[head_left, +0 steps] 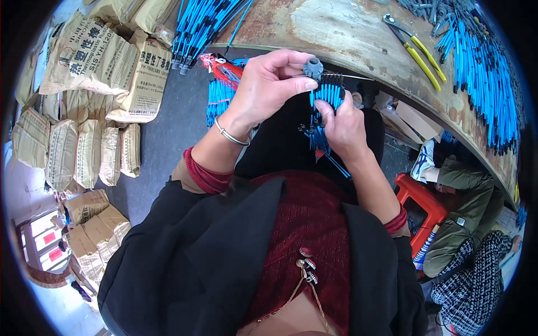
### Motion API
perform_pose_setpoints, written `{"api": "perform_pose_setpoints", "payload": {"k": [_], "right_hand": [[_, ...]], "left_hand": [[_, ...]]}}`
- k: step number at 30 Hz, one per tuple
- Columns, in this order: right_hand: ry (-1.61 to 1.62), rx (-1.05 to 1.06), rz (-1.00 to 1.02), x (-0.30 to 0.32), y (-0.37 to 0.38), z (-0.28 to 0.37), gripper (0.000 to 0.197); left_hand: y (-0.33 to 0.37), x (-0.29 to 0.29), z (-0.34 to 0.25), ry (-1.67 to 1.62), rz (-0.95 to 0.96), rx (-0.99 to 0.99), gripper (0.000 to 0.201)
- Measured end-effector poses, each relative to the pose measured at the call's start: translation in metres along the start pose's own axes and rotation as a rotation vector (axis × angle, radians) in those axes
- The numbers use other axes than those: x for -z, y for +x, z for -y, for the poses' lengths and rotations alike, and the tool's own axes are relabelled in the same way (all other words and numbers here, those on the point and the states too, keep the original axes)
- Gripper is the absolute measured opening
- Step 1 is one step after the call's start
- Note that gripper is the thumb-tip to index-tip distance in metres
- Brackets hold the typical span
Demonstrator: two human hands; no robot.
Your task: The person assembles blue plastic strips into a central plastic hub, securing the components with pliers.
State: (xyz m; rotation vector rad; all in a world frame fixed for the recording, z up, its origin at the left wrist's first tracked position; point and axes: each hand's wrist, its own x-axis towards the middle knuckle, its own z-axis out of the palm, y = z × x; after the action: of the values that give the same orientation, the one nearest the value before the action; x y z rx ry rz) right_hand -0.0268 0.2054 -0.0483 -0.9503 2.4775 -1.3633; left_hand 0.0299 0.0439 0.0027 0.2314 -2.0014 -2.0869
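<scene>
Just below the near edge of the table, my left hand [266, 84] pinches a small grey ribbed plastic fitting [314, 67] between thumb and fingers. My right hand [344, 129] is closed around a row of short blue tubes [329, 94] with black ends, its thumb lying across them. The black ends of the row sit right beside the grey fitting; whether they touch it I cannot tell. A thin metal rod [358, 77] runs out to the right from the black ends. More blue tubes [319, 140] hang below my right hand, over my lap.
On the wooden table [330, 33] lie yellow-handled pliers [414, 53] and a large pile of blue tubes [485, 89]. Another blue tube bundle [202, 28] is at the far left. Paper sacks [89, 61] are stacked leftward. A red stool [420, 204] and a seated person's leg [468, 193] are at right.
</scene>
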Motion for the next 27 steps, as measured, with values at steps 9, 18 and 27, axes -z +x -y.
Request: {"api": "perform_pose_setpoints", "payload": {"k": [9,18,27], "right_hand": [[0.055,-0.014,0.011,0.003,0.006,-0.004,0.028],[0.252,-0.012,0.237,0.015,0.02,-0.008,0.035],[0.039,0.145,0.119,0.006,0.014,-0.013,0.037]], "left_hand": [[-0.004,-0.007,0.014,0.122,-0.108,-0.151,0.034],[-0.005,0.007,0.012,-0.022,0.091,-0.146,0.037],[-0.004,0.004,0.013,-0.137,0.011,-0.07,0.034]]}}
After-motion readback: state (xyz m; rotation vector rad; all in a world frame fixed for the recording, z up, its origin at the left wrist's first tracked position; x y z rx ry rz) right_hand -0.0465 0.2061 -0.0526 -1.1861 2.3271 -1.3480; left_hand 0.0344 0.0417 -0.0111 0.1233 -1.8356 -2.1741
